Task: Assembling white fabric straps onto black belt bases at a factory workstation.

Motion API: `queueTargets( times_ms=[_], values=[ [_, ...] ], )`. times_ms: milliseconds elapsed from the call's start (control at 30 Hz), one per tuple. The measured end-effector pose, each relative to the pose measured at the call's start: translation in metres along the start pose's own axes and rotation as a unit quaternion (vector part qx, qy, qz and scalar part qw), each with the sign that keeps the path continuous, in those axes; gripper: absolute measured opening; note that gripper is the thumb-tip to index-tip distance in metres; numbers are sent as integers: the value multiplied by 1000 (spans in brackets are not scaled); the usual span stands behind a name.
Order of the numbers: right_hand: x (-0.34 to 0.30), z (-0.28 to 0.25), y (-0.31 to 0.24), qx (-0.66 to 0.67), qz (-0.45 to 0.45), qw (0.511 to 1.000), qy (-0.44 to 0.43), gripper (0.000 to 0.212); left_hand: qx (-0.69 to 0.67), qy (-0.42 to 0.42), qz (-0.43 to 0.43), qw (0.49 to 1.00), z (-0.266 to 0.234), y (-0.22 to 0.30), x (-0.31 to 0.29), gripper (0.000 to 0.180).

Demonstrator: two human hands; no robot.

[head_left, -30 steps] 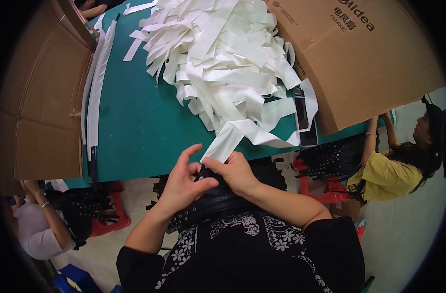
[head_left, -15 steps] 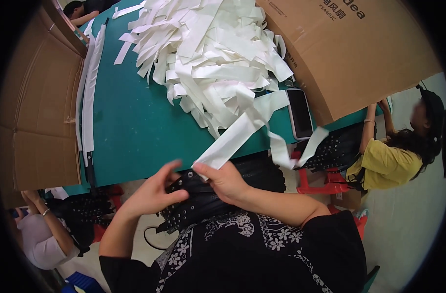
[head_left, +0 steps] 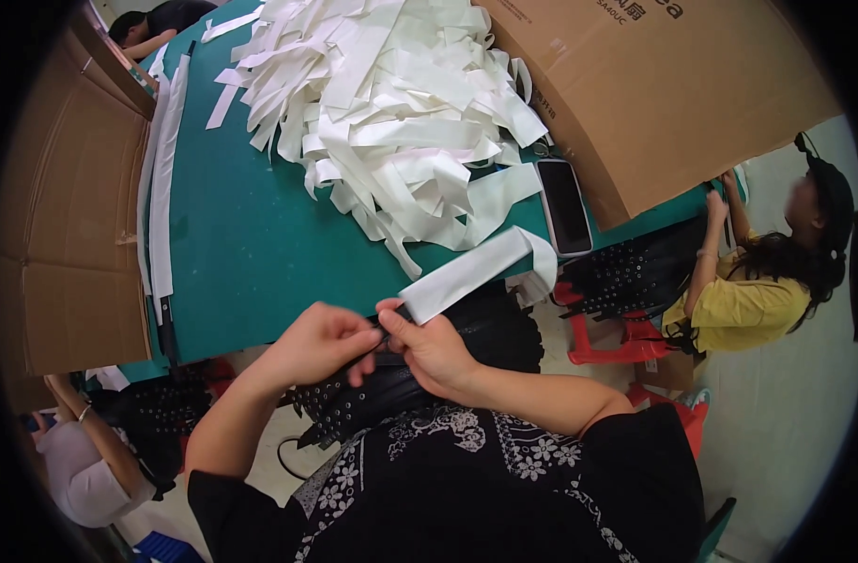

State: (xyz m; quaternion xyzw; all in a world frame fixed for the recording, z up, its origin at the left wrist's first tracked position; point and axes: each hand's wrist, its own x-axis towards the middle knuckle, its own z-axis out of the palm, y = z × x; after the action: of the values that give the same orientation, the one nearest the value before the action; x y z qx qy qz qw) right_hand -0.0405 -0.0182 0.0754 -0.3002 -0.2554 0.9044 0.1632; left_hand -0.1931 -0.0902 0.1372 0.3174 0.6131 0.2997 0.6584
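My left hand [head_left: 321, 342] and right hand [head_left: 429, 345] fingers pinch white strip [head_left: 467, 274] end over black studded piece [head_left: 391, 394], below worktop [head_left: 251, 253] near edge

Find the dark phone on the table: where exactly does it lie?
In the head view, the phone lies flat on the green table, right of centre, between the pile of white strips and the cardboard box.

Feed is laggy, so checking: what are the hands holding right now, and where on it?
Both hands, left hand and right hand, pinch the near end of a white strip, over a black studded piece on the lap.
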Motion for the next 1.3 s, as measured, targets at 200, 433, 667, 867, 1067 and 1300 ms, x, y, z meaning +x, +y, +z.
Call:
queueTargets(
  times_ms=[200,433,667,867,1067,1300],
  values=[
    [-24,-43,-20,11,-9,998,-55,37,-17,-79,1,997,11,9,37,20],
    [-39,-56,-38,17,-109,993,31,27,51,-156,59,985,17,8,28,18],
    [-99,-65,-56,-41,-363,900,238,12,104,-195,116,968,76,46,41,21],
    [-85,-127,-15,337,132,892,272,10,56,-237,-101,965,97,16,80,26],
    [-85,-128,-29,184,-15,942,279,11,66,-214,-95,970,74,4,69,28],
    [-69,-115,-24,90,-13,983,160,14,91,-174,-120,973,84,29,85,29]
  ],
)
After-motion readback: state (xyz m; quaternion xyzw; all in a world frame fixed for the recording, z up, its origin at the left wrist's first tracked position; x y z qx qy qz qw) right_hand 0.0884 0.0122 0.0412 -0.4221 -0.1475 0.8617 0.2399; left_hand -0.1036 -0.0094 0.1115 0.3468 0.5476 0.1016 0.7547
